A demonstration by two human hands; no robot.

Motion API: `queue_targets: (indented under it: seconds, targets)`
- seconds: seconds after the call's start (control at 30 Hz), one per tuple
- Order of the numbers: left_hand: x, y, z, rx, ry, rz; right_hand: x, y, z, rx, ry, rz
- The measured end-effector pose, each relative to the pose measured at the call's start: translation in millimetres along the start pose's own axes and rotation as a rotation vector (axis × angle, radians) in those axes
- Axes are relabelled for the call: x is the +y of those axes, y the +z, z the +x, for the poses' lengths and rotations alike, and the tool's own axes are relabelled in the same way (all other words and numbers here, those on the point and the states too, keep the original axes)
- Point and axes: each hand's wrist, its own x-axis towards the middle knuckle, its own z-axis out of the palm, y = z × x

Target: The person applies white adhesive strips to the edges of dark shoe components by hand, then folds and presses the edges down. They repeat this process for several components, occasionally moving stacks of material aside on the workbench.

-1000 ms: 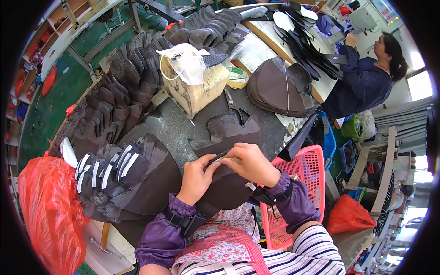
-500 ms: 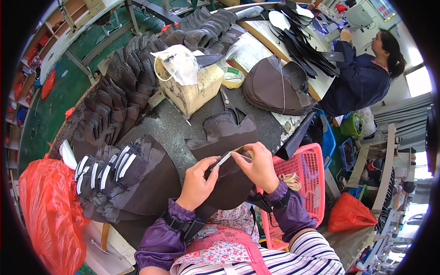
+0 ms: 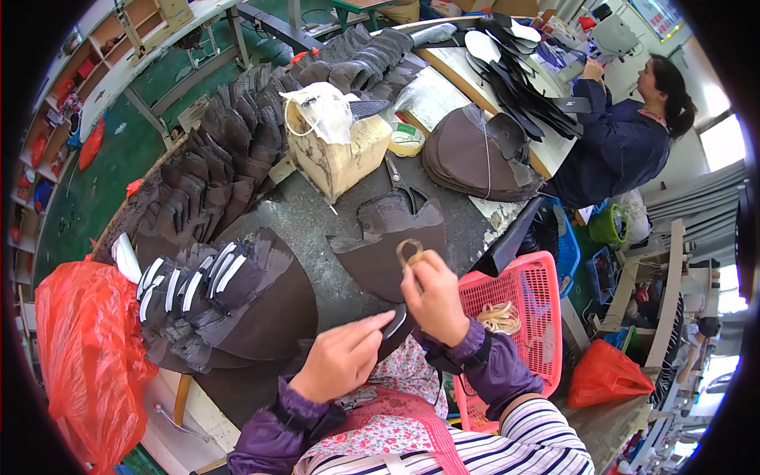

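Two bare hands now worked apart; half a second ago both were joined on one white-edged dark piece (image 3: 397,323). That piece is now held by the left hand (image 3: 340,360) alone: fingers kept together and laid along it, grip partly hidden. It has been brought lower, to the near table edge by the floral apron (image 3: 396,419); earlier it was held up over the table between both sets of fingertips.

Right hand (image 3: 435,297): closed narrow, thumb against fingers, tan strip (image 3: 409,245) pinched. Strip is now curled into an open loop above the fingertips; half a second ago only a short bit was seen there. Loop is seen against the notched brown panel (image 3: 392,229); whether they touch cannot be told.

Panel's rounded lower part is now exposed, previously covered by hands and piece. Spare tan strips (image 3: 499,318) are seen in the pink basket (image 3: 538,285), right of the right forearm; mostly blocked a second ago, visible since.

Unchanged: white-edged stack (image 3: 190,291) on the left of the table, scissors (image 3: 398,180) just behind the notched panel, tape roll (image 3: 405,150) beside the pale block (image 3: 344,162), string-tied panel stack (image 3: 467,154) right of it. Navy-clad co-worker (image 3: 621,142) is still turned toward the sewing machine (image 3: 613,36). Whole scene is offset slightly in view.
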Motion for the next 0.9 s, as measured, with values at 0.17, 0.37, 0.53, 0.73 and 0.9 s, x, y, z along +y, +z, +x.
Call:
queue_targets:
  seconds: [0.17,0.37,0.53,0.73,0.9]
  targets:
    - [-19,-61,-36,0.407,-0.351,0.646,4,-19,14,0.216,-0.199,0.200]
    - [-18,-21,21,0.329,-0.308,0.580,12,-43,29,-0.061,-0.475,0.424]
    - [-100,43,95,0.376,-0.360,0.519,-8,-56,16,-0.464,0.007,0.871]
    - [-97,51,95,0.297,-0.310,0.127,4,-78,22,-0.400,0.152,0.587]
    - [-48,16,66,0.286,-0.444,-0.188,-4,-65,42,-0.317,-0.267,0.321]
